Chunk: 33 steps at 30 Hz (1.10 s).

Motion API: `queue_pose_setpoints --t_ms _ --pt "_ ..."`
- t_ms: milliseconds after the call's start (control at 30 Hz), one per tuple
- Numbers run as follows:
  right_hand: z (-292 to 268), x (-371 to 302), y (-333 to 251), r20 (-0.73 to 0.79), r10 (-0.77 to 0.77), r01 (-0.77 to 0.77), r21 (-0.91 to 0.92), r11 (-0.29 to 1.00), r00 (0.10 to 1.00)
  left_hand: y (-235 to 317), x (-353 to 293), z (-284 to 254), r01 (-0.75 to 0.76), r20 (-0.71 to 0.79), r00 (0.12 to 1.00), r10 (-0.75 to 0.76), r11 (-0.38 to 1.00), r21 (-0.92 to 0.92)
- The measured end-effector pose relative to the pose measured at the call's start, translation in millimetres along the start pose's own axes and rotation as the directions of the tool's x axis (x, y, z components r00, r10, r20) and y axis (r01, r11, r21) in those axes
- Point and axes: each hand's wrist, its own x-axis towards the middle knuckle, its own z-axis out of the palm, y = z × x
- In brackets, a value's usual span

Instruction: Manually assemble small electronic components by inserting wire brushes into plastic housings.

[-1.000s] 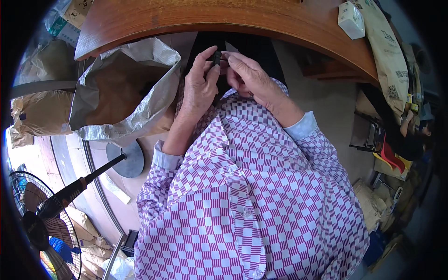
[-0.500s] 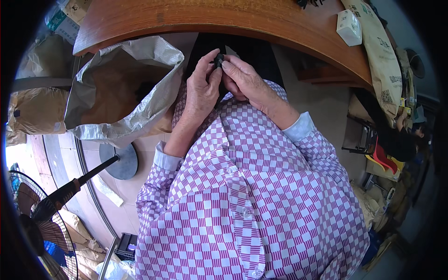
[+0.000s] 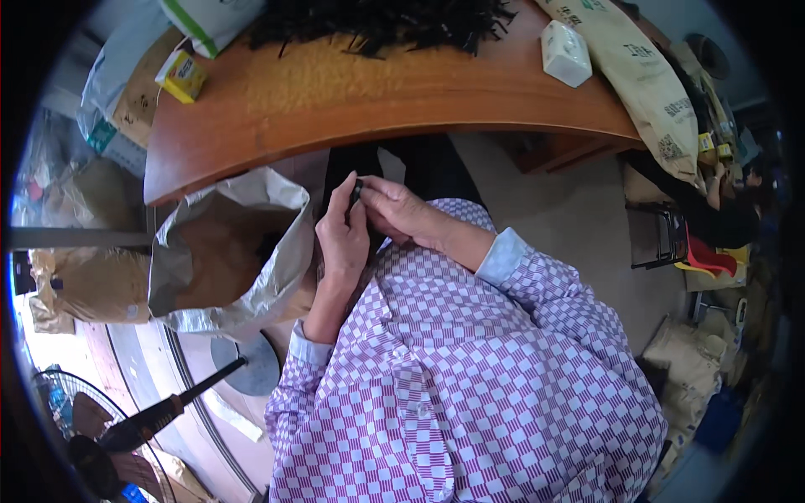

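Note:
Close together in front of my lap, my left hand (image 3: 342, 241) and my right hand (image 3: 401, 211) are both closed on a small black piece (image 3: 358, 189). Fingertips and thumbs pinch it from either side, so only a bit of it shows and its exact kind cannot be made out. Just left of my left hand stands a sack (image 3: 239, 314) with its whitish mouth gaping and brown inside. Beyond my hands, a heap of thin black pieces (image 3: 369, 23) lies on the wooden table (image 3: 419, 105).
A white packet (image 3: 566, 54) and a long paper sack (image 3: 641, 80) lie at the table's right. A small yellow box (image 3: 180, 77) sits at its left. A fan (image 3: 92, 453) stands at lower left. Another person (image 3: 725, 210) is at the far right beside a red and yellow chair (image 3: 708, 256).
The view has tilted up, bringing the black heap and yellow box into sight. My hands stay together on the small black piece.

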Motion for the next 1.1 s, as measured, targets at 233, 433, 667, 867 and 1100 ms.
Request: queue_pose_setpoints --t_ms 233,433,667,867,1100 --pt "-8 19 1 0.126 -0.162 0.171 -0.06 0.984 0.979 0 10 -15 0.097 0.062 0.994 -0.093 0.993 -0.074" --pt "-84 34 -82 -0.066 -0.712 0.3 -0.877 0.375 0.699 -52 35 -107 0.218 -0.147 0.966 -0.212 0.976 0.025" --pt "-161 86 -142 -0.153 -0.823 -0.184 -0.981 0.06 0.547 -96 30 -164 0.197 -0.029 0.97 -0.243 0.705 0.681" --pt "-173 105 -150 -0.278 -0.77 -0.268 -0.952 0.144 0.574 -105 30 -159 0.189 -0.017 0.957 -0.29 0.577 0.794" --pt "-137 70 -172 -0.36 -0.391 0.128 -0.576 0.808 0.847 -71 43 -146 0.092 -0.071 0.996 -0.06 0.674 0.733"
